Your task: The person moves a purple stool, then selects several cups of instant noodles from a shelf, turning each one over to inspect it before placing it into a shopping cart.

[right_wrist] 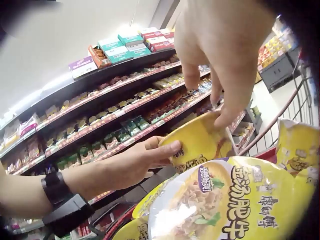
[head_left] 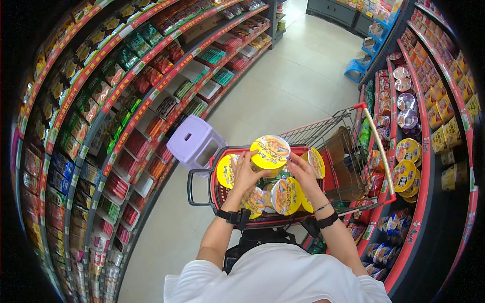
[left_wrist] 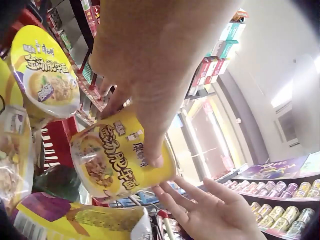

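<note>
My left hand (head_left: 246,174) grips a yellow instant noodle cup (head_left: 272,151) by its side, above a red shopping basket (head_left: 214,194). In the left wrist view the thumb lies along the printed wall of this noodle cup (left_wrist: 120,155). My right hand (head_left: 305,177) is at the cup's other side, its fingers fairly straight and fingertips right at the cup's edge; the left wrist view shows this right hand (left_wrist: 215,210) with its palm spread. Below, several similar noodle cups (head_left: 287,196) fill the basket, some tilted on their sides.
A metal cart (head_left: 348,174) with a brown cardboard piece (head_left: 345,161) adjoins the basket. A lilac stool (head_left: 194,139) stands left of it. Shelves of packaged snacks (head_left: 136,76) curve along the left; at right, shelves hold noodle cups (head_left: 404,177). Tiled floor (head_left: 283,76) runs ahead.
</note>
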Demonstrator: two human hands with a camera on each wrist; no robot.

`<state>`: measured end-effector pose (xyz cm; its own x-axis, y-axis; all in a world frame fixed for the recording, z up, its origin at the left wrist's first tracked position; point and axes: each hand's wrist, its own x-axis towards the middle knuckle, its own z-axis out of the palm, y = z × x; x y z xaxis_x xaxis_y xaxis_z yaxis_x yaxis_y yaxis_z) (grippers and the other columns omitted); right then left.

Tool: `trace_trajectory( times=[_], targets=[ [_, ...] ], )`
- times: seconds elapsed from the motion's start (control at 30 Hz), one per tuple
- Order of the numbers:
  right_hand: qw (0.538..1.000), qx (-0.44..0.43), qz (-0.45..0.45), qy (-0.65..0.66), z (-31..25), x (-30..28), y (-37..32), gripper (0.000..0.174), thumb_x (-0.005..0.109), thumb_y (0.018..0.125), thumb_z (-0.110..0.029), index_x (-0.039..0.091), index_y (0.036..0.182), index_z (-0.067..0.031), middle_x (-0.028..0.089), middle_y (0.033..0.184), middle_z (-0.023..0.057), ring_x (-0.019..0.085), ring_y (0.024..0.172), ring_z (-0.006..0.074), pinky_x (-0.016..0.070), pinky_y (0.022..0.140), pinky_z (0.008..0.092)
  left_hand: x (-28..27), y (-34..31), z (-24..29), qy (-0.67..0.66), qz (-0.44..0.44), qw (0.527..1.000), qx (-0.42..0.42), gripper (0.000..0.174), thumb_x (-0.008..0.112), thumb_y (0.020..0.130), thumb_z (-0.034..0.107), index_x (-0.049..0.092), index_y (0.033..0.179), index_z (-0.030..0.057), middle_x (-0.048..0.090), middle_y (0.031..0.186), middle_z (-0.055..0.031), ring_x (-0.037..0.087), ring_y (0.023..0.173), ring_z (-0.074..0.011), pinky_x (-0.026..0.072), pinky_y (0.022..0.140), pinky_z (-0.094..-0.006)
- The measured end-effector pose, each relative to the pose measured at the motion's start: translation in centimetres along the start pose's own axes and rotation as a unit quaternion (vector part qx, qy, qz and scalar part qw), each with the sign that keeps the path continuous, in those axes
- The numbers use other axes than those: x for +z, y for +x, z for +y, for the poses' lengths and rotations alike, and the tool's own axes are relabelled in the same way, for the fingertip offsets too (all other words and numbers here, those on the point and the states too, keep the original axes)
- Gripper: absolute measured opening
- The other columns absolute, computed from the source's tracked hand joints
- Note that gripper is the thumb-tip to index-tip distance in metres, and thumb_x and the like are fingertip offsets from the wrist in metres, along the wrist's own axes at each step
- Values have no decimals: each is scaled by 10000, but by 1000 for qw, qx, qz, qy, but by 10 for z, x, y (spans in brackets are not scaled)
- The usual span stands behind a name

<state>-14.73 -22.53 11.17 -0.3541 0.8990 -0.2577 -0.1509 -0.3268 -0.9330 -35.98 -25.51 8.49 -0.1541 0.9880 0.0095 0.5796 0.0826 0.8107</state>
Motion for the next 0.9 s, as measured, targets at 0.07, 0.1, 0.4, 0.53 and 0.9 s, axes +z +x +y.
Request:
trace_trajectory(
  times=[0.07,0.1,0.4,0.53,0.9],
  targets=[
    [1000,10,-8,-15,2,0,-5,438,518,961,-171,438,1365,-22,502,1316,84,493,1192,145,416,986,275,4,-3,-8,109,21,994,3,807,823,629,443,476,1292,140,520,1305,-193,332,1338,-390,42,1097,-608],
    [999,6,-4,-35,3,0,-9,429,523,959,-187,456,1349,-20,506,1314,86,495,1191,152,418,984,286,7,-3,-13,98,10,994,-41,704,781,669,488,550,1233,137,448,1374,-211,262,1359,-422,37,1099,-607],
    [999,-8,42,-33,7,-12,-40,362,547,945,-215,535,1259,-34,556,1266,74,539,1145,173,440,952,324,11,9,-30,232,102,967,-9,596,555,857,534,570,1230,69,412,1409,-202,221,1370,-422,-58,1057,-676],
    [997,-11,69,-21,2,-22,-63,324,547,946,-199,558,1228,-41,589,1219,61,565,1107,164,452,920,307,8,15,-27,196,50,978,-58,619,486,883,553,524,1288,86,534,1320,-124,318,1333,-388,-70,1046,-690],
    [977,-73,192,54,3,-61,-149,265,541,950,-156,568,1179,-24,630,1124,80,614,996,153,491,858,280,28,3,37,177,52,981,58,787,668,783,462,366,1397,73,368,1445,-151,209,1367,-420,-2,1061,-667]
  ],
)
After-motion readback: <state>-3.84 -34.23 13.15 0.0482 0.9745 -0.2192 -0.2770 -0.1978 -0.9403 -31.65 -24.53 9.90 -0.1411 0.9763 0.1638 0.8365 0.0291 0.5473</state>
